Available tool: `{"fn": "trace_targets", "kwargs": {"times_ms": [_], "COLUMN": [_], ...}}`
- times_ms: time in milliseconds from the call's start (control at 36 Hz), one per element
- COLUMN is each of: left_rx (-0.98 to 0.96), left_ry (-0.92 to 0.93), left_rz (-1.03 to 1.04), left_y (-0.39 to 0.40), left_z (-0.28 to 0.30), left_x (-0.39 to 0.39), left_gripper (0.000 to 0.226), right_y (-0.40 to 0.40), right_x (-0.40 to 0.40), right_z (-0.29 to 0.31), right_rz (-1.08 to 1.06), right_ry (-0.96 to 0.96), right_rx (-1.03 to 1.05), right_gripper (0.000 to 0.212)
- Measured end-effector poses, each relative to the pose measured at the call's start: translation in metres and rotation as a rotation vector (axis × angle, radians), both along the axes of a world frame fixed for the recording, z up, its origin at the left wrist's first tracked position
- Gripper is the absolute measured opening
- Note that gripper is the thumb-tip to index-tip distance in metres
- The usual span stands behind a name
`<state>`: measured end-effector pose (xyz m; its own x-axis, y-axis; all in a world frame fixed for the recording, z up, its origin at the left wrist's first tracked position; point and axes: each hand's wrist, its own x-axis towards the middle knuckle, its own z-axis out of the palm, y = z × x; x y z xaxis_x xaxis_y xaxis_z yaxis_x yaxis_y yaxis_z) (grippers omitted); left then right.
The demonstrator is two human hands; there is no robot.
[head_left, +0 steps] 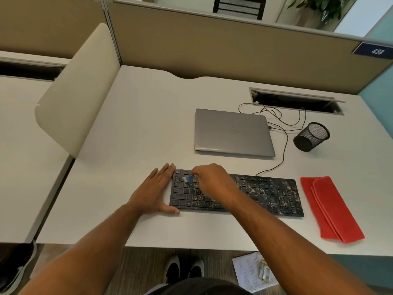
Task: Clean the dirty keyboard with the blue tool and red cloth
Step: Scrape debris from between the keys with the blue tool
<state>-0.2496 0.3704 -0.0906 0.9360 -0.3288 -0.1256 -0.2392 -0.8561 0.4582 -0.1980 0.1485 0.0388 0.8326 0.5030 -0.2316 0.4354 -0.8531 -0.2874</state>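
Brushing keyboard (pixel 265 192), blue tool (pixel 189 178)

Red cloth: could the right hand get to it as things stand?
Probably yes: the red cloth lies uncovered beside the keyboard, but the right hand already holds the blue tool.

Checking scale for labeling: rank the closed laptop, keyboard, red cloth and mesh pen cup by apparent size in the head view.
1. Closed laptop, though farther away.
2. Keyboard, partly hidden by the right hand; close to the laptop, so unsure.
3. Red cloth.
4. Mesh pen cup.
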Motion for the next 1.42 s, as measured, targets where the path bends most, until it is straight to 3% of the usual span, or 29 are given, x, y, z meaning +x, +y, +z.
{"fn": "trace_targets", "kwargs": {"times_ms": [83,194,361,583,722,917,1028,1167,1333,1417], "left_rx": [-0.003,-0.006,0.006,-0.012,-0.005,-0.007,0.001,0.005,-0.002,0.004], "left_ry": [0.000,-0.003,0.001,0.004,0.004,0.005,0.006,0.011,0.005,0.001], "left_rz": [-0.003,-0.003,-0.001,0.001,-0.005,-0.002,-0.002,-0.007,-0.005,-0.005], "left_y": [0.000,0.000,0.000,0.000,0.000,0.000,-0.001,0.000,0.000,0.000], "left_z": [0.000,0.000,0.001,0.002,0.002,0.003,0.003,0.003,0.001,0.002], "left_x": [0.000,0.000,0.000,0.000,0.000,0.000,0.000,0.000,0.000,0.001], "left_gripper": [0.148,0.147,0.147,0.149,0.149,0.149,0.149,0.148,0.148,0.148], "right_y": [-0.001,0.000,0.003,0.004,0.003,0.001,0.001,0.001,-0.015,-0.016], "right_x": [-0.001,0.003,0.002,-0.006,-0.004,-0.005,-0.003,-0.013,-0.002,0.002], "right_z": [0.000,0.008,0.003,0.002,0.000,0.005,0.005,0.001,0.011,0.018], "right_rz": [0.089,0.135,0.003,0.009,-0.040,-0.016,-0.004,0.215,0.172,0.089], "right_ry": [-0.009,0.040,0.008,0.149,0.032,0.125,0.001,-0.035,-0.021,-0.024], "right_rx": [-0.093,-0.143,-0.041,-0.065,-0.052,-0.065,-0.011,-0.094,-0.194,-0.127], "right_gripper": [0.031,0.018,0.019,0.014,0.018,0.015,0.024,0.049,0.023,0.021]}}
